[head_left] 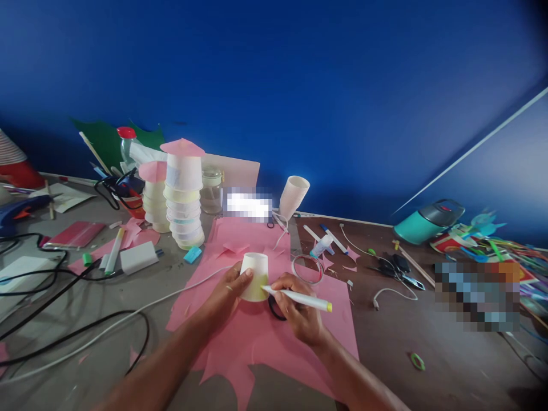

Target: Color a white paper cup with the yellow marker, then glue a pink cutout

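Paper cup (254, 277), inverted on pink paper (257, 337), gripped by left hand (231, 289); right hand (295, 308), at 3 o'clock, clasps marker (297, 298); risk: light cup slipping, smearing line.

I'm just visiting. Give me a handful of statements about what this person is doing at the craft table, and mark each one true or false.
1. The left hand holds an upside-down paper cup. True.
2. The right hand holds scissors. False: it holds a marker whose tip is at the cup; the scissors lie on the table to the right.
3. The cup stands over pink paper. True.
4. The stack of cups is topped by a green disc. False: the top piece is pink.
5. A teal flask lies on its side at the right. True.
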Demonstrator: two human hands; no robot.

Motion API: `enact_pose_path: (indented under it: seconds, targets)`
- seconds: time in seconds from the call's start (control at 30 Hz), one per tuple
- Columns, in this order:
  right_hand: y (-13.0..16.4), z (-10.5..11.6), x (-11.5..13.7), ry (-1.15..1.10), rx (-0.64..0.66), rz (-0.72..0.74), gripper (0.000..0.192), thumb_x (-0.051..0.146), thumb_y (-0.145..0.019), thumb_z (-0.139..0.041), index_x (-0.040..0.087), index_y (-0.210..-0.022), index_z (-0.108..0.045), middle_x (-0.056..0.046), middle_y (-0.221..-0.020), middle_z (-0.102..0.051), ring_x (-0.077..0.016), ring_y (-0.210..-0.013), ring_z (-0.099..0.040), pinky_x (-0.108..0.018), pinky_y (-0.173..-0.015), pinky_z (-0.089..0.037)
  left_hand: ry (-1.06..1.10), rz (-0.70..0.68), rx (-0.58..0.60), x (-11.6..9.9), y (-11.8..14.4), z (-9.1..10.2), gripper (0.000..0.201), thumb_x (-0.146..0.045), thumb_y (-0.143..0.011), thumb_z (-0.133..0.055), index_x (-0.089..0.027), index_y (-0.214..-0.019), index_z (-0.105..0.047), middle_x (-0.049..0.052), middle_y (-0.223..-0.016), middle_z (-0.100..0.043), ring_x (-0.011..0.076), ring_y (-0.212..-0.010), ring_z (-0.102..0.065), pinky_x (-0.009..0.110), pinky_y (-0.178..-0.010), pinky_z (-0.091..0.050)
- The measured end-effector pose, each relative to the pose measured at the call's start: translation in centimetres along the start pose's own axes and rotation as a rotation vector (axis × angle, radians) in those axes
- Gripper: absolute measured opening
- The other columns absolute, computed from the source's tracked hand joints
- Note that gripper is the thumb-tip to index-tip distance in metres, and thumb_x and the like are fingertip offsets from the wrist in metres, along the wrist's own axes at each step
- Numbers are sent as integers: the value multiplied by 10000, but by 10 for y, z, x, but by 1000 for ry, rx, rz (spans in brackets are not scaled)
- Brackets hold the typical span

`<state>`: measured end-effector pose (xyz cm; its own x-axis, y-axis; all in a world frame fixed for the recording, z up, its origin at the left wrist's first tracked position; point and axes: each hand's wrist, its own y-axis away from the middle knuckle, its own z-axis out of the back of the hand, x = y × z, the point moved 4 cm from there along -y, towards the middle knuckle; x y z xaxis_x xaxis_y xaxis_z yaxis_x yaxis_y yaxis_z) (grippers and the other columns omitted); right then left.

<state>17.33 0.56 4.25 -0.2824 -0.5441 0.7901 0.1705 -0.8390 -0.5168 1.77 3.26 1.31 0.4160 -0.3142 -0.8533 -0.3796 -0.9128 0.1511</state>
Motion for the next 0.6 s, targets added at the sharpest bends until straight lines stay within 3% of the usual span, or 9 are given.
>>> enact_pose_path:
  seconds: [0.2,0.4,0.6]
  targets:
    - [-1,2,1,65,-108,40,110,232,-964,-479,238,-960,-589,-19,-772,-611,-171,-644,-602,-297,-579,-467,8,-1,-16,-1,0,0,382,-486,-827,-729,-149,-1000,-675,49,-857,-642,171,-757,-555,281,-693,-430]
    - [-1,1,0,12,-50,-27,118,258,-949,-500,227,-880,-591,13,-686,-578,-136,-520,-522,-268,-495,-412,-28,-7,-8,1,-1,3,381,-491,-854,-693,-143,-1005,-668,35,-822,-624,158,-721,-533,277,-667,-423]
    - [-2,3,-1,16,-91,-46,108,254,-939,-511,226,-890,-604,8,-715,-599,-144,-561,-554,-262,-522,-438,-54,-22,-11,3,-1,7,356,-467,-868,-685,-142,-1013,-676,44,-856,-645,158,-751,-539,272,-688,-435]
